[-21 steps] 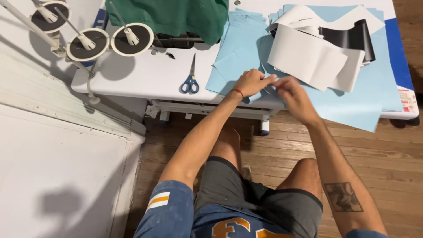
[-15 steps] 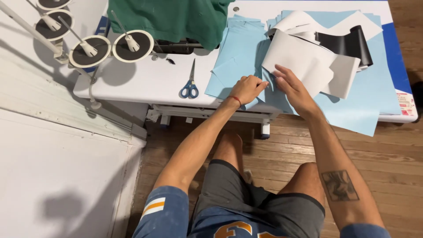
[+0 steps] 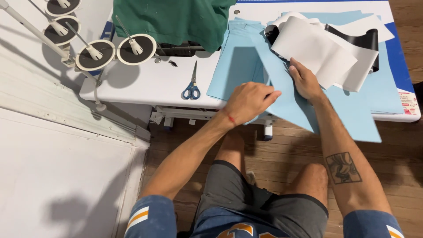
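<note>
My left hand (image 3: 249, 102) is curled over the near edge of a light blue fabric sheet (image 3: 240, 66) that lies on the white table (image 3: 145, 83), gripping it at the table's front. My right hand (image 3: 305, 81) lies flat on the same blue fabric, fingers against a curled white sheet (image 3: 315, 50) with a black strip (image 3: 354, 39) behind it. Part of the blue fabric hangs over the table's front edge at the right.
Blue-handled scissors (image 3: 192, 86) lie on the table left of my left hand. A green cloth (image 3: 172, 20) is heaped at the back. A thread stand with round discs (image 3: 112, 53) rises at the left. Wooden floor lies below, a white panel at the left.
My right hand slid up from the table edge to the white sheet. My left hand kept its hold at the blue fabric's front edge.
</note>
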